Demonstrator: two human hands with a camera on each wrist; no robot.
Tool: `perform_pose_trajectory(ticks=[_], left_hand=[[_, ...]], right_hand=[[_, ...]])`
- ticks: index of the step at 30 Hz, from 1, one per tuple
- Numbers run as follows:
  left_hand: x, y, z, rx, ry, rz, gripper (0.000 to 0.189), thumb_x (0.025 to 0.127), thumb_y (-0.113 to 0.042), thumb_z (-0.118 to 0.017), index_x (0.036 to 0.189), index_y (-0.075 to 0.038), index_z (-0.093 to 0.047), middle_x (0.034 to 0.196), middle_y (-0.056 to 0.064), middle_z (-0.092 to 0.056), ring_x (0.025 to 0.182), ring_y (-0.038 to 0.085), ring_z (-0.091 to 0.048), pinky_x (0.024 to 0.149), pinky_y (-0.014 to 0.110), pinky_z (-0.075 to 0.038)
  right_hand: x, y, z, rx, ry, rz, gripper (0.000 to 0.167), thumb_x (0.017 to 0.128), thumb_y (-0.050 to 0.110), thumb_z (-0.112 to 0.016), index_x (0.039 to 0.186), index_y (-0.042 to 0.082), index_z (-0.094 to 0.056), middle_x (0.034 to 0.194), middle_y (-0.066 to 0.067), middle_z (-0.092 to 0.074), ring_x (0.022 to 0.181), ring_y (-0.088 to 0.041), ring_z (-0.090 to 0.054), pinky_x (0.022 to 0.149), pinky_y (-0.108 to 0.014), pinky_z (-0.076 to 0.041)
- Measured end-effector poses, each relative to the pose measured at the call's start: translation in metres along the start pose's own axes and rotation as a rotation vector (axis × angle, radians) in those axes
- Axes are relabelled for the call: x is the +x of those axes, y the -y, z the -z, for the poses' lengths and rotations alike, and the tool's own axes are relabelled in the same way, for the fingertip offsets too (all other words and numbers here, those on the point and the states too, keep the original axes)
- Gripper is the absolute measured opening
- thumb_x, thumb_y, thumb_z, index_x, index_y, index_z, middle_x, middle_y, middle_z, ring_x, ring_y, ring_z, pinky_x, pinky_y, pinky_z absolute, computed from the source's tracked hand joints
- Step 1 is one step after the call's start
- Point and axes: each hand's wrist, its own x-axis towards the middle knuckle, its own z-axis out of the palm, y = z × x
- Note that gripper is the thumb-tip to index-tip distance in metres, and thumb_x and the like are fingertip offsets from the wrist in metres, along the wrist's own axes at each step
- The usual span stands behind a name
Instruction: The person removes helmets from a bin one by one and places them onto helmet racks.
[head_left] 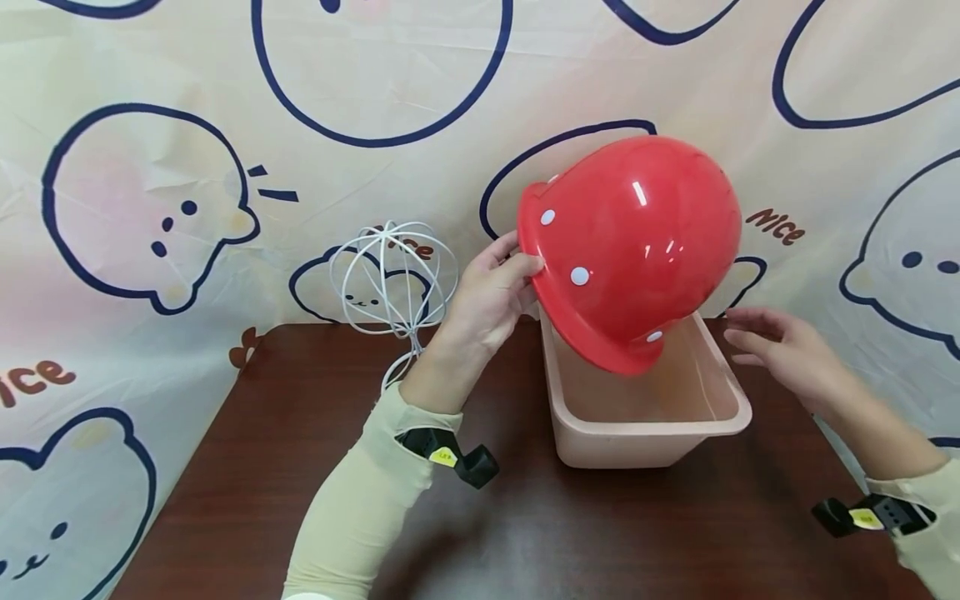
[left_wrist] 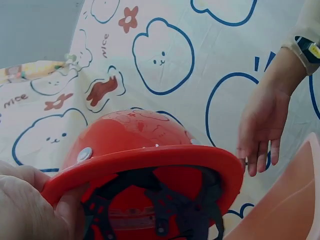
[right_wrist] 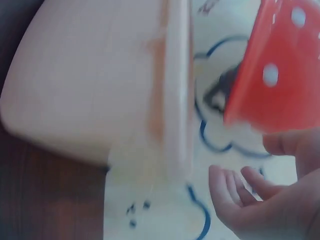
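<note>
A glossy red hard hat (head_left: 645, 242) with white round studs is held tilted above a pale pink plastic bin (head_left: 652, 428). My left hand (head_left: 491, 292) pinches its brim at the left, thumb on the outer side. In the left wrist view, a dark inner harness (left_wrist: 162, 205) shows under the brim. My right hand (head_left: 787, 354) is apart from the hat, beside the bin's right rim, with relaxed fingers and nothing in them. In the right wrist view its fingers (right_wrist: 227, 192) are lightly bent near the bin wall (right_wrist: 90, 75).
A white wire stand with a rounded cage top (head_left: 390, 283) stands at the table's back left, partly behind my left forearm. The dark brown table (head_left: 300, 467) ends at a cloth backdrop (head_left: 187, 67) printed with cartoon bears.
</note>
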Motion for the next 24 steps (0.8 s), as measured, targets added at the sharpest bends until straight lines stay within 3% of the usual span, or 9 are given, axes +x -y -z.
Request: perform_pose_trajectory(ticks=[3, 7, 9, 12, 14, 18, 24], left_hand=[[0.000, -0.001, 0.001, -0.048, -0.007, -0.028, 0.045, 0.097, 0.001, -0.063, 0.140, -0.008, -0.055, 0.128, 0.009, -0.061, 0.114, 0.026, -0.066, 0.093, 0.037, -0.057], [0.001, -0.001, 0.002, -0.099, -0.010, -0.061, 0.045, 0.096, 0.002, -0.062, 0.139, -0.009, -0.056, 0.128, 0.010, -0.062, 0.114, 0.027, -0.066, 0.092, 0.036, -0.057], [0.001, -0.001, 0.003, -0.115, -0.011, -0.073, 0.045, 0.096, 0.003, -0.062, 0.140, -0.008, -0.055, 0.128, 0.010, -0.062, 0.114, 0.027, -0.066, 0.092, 0.036, -0.057], [0.001, 0.001, 0.003, -0.131, -0.015, -0.087, 0.047, 0.096, 0.003, -0.061, 0.141, -0.008, -0.053, 0.129, 0.009, -0.062, 0.115, 0.027, -0.066, 0.091, 0.036, -0.057], [0.001, 0.002, 0.004, -0.134, -0.019, -0.096, 0.049, 0.096, 0.003, -0.061, 0.143, -0.009, -0.052, 0.130, 0.009, -0.061, 0.116, 0.027, -0.065, 0.091, 0.036, -0.058], [0.000, 0.004, 0.006, -0.130, -0.020, -0.107, 0.051, 0.096, 0.003, -0.061, 0.144, -0.010, -0.051, 0.130, 0.010, -0.061, 0.116, 0.027, -0.065, 0.092, 0.036, -0.057], [-0.007, 0.006, 0.011, -0.090, -0.006, -0.122, 0.052, 0.097, 0.004, -0.062, 0.145, -0.008, -0.048, 0.130, 0.012, -0.061, 0.108, 0.023, -0.067, 0.089, 0.032, -0.058]], right_hand=[[-0.006, 0.016, -0.010, 0.135, 0.038, 0.006, 0.060, 0.106, 0.037, -0.053, 0.151, 0.001, -0.037, 0.138, -0.018, -0.055, 0.096, -0.002, -0.068, 0.081, -0.021, -0.058], [-0.012, 0.033, -0.027, 0.521, 0.190, 0.010, 0.030, 0.108, 0.028, -0.049, 0.135, 0.017, -0.058, 0.121, 0.002, -0.070, 0.104, -0.015, -0.072, 0.087, -0.031, -0.059], [-0.013, 0.041, -0.035, 0.712, 0.267, 0.038, 0.028, 0.109, 0.021, -0.045, 0.126, 0.021, -0.067, 0.119, 0.003, -0.073, 0.106, -0.019, -0.072, 0.088, -0.034, -0.059], [-0.015, 0.052, -0.045, 0.887, 0.334, 0.094, 0.035, 0.110, 0.015, -0.041, 0.130, 0.019, -0.069, 0.125, -0.002, -0.071, 0.109, -0.024, -0.071, 0.092, -0.037, -0.057], [-0.016, 0.059, -0.050, 0.969, 0.326, 0.096, 0.035, 0.109, 0.012, -0.043, 0.135, 0.019, -0.065, 0.128, -0.003, -0.070, 0.111, -0.026, -0.071, 0.094, -0.037, -0.056], [-0.016, 0.072, -0.060, 1.043, 0.219, 0.042, 0.044, 0.106, 0.009, -0.052, 0.149, 0.018, -0.047, 0.138, -0.001, -0.060, 0.114, -0.024, -0.069, 0.094, -0.036, -0.056], [-0.016, 0.091, -0.071, 1.072, 0.047, 0.010, 0.065, 0.101, 0.011, -0.063, 0.155, 0.016, -0.028, 0.147, -0.003, -0.043, 0.116, -0.017, -0.067, 0.092, -0.032, -0.056]])
